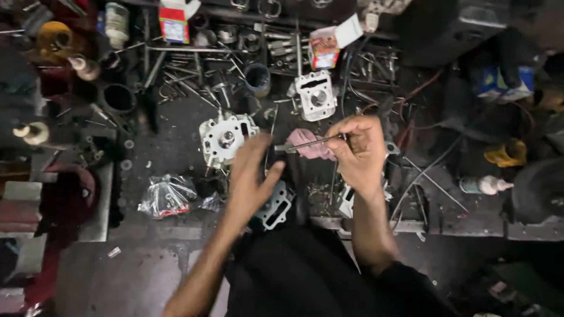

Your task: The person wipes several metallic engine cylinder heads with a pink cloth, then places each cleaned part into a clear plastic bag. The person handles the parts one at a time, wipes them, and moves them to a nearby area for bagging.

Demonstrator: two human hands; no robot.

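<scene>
My right hand (359, 151) pinches a thin metal rod-like tool (305, 144) that lies level and points left, in front of a pink rag (311, 144). Reaching toward the tool's left tip is my left hand (249, 176), its fingers apart and thumb spread, with nothing in it. Below my left hand a grey gasket-shaped metal part (276, 206) rests on the dark bench. A white engine cylinder head (224, 138) lies just left of my left hand, and a second one (315, 94) sits farther back.
Loose rods, bolts and tools (194, 76) litter the back of the bench (170, 141). A crumpled clear plastic bag (167, 196) lies at the left. Two small cartons (324, 50) stand at the back. A white squeeze bottle (484, 185) and a yellow object (506, 154) are at the right.
</scene>
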